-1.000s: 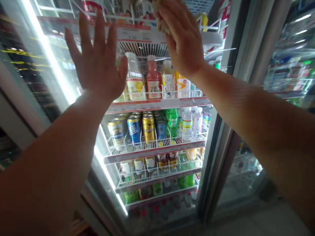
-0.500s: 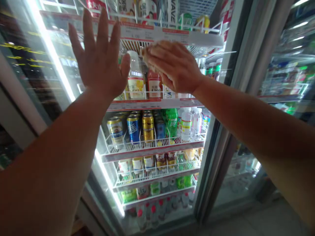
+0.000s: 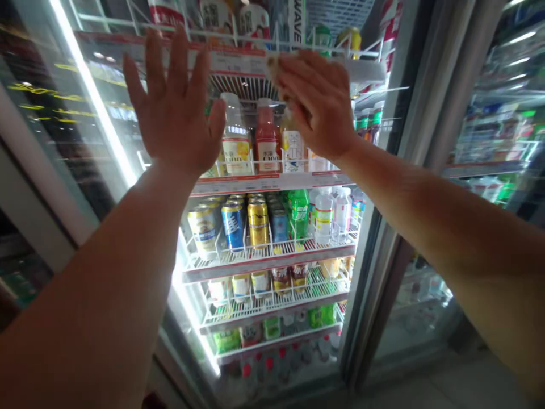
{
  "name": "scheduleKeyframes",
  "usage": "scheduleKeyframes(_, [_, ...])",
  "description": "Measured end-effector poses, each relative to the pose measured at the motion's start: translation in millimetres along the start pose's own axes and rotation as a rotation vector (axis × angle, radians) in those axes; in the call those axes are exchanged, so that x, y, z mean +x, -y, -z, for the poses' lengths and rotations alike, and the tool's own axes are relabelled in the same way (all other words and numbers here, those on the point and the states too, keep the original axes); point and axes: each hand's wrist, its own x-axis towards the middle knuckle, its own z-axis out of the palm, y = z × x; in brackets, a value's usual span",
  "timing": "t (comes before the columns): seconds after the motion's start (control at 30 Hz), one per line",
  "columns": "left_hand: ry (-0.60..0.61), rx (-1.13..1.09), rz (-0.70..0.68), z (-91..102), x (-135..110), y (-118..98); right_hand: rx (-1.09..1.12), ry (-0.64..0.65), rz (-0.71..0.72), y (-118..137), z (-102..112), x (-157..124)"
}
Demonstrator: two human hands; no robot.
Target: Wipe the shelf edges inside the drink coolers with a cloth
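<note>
My left hand (image 3: 176,113) is raised at the upper left, fingers spread, its palm toward the glass door (image 3: 110,68) of a lit drinks cooler. To the right, my right hand (image 3: 319,102) is closed on a pale, crumpled cloth (image 3: 275,71) that shows past its fingertips. It holds the cloth up in front of the cooler's upper price rail. Behind the glass, between the hands, stand a clear bottle with a yellow label (image 3: 235,142), a red bottle (image 3: 267,142) and a white-labelled bottle (image 3: 292,145). Part of the cloth is hidden by my fingers.
Lower shelves carry several drink cans (image 3: 258,221) and green bottles (image 3: 298,213). A bright light strip (image 3: 89,85) runs down the left side. The metal door frame (image 3: 426,142) stands at the right, beside another stocked cooler (image 3: 489,136). Floor (image 3: 434,386) shows at lower right.
My right hand has moved up and to the right with the cloth, uncovering the red and white-labelled bottles. My left hand stays spread in nearly the same place.
</note>
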Motion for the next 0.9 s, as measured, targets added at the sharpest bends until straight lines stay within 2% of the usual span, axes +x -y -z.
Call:
scheduleKeyframes(0.07, [-0.033,0.001,-0.031,-2.7,-0.3,3.3,-0.055,-0.169,-0.161,0.2,-2.1,-1.1])
scheduleKeyframes(0.1, [-0.046,0.013,-0.053,-3.5,-0.4,4.2,-0.056,-0.17,-0.154,0.3,-2.7,-1.9])
scheduleKeyframes(0.13, [-0.06,0.03,-0.075,-4.0,-0.4,4.8,-0.038,-0.111,-0.085,0.5,-3.0,-2.9])
scheduleKeyframes(0.2, [-0.07,0.058,-0.098,-4.5,-0.4,5.3,0.032,0.076,0.155,0.7,-2.6,-4.5])
scheduleKeyframes(0.23, [-0.068,0.057,-0.089,-4.8,-0.3,5.6,0.064,0.129,0.24,0.7,-2.5,-4.8])
scheduleKeyframes(0.27, [-0.061,0.049,-0.075,-5.3,-0.2,5.9,0.083,0.122,0.259,0.7,-2.7,-4.8])
scheduleKeyframes(0.3, [-0.054,0.038,-0.061,-6.0,-0.1,6.5,0.085,0.064,0.213,0.8,-3.3,-4.4])
scheduleKeyframes(0.4, [-0.067,0.009,-0.05,-8.6,-0.3,8.5,0.011,-0.182,-0.1,1.9,-4.8,-2.5])
scheduleKeyframes(0.43, [-0.076,0.014,-0.063,-9.2,-0.5,8.9,-0.009,-0.204,-0.152,2.6,-4.5,-2.4])
scheduleKeyframes(0.47, [-0.083,0.023,-0.079,-9.5,-0.9,9.0,-0.019,-0.176,-0.143,3.4,-3.6,-2.9])
scheduleKeyframes(0.5, [-0.087,0.036,-0.095,-9.2,-1.3,8.6,-0.016,-0.111,-0.072,3.9,-2.5,-3.8])
scheduleKeyframes(0.57, [-0.085,0.06,-0.113,-7.5,-2.2,6.8,0.022,0.057,0.16,3.5,-1.5,-6.5])
scheduleKeyframes(0.6, [-0.073,0.064,-0.101,-6.4,-2.7,5.5,0.04,0.103,0.239,2.1,-2.4,-7.6])
scheduleKeyframes(0.63, [-0.062,0.066,-0.082,-5.2,-3.0,4.3,0.047,0.101,0.259,-0.1,-4.4,-8.2])
scheduleKeyframes(0.67, [-0.055,0.068,-0.068,-4.3,-3.3,3.3,0.04,0.041,0.22,-2.9,-7.5,-8.3])
scheduleKeyframes(0.77, [-0.057,0.076,-0.073,-4.1,-3.0,3.0,-0.006,-0.238,-0.067,-10.0,-16.1,-6.7])
scheduleKeyframes(0.8, [-0.063,0.08,-0.091,-4.7,-2.7,3.8,-0.001,-0.273,-0.11,-10.5,-16.6,-6.5])
scheduleKeyframes(0.83, [-0.071,0.082,-0.111,-5.6,-2.2,4.7,0.021,-0.237,-0.089,-9.7,-15.5,-6.8])
scheduleKeyframes(0.9, [-0.09,0.096,-0.128,-7.4,-1.4,6.6,0.083,-0.051,0.1,-5.2,-9.5,-8.7])
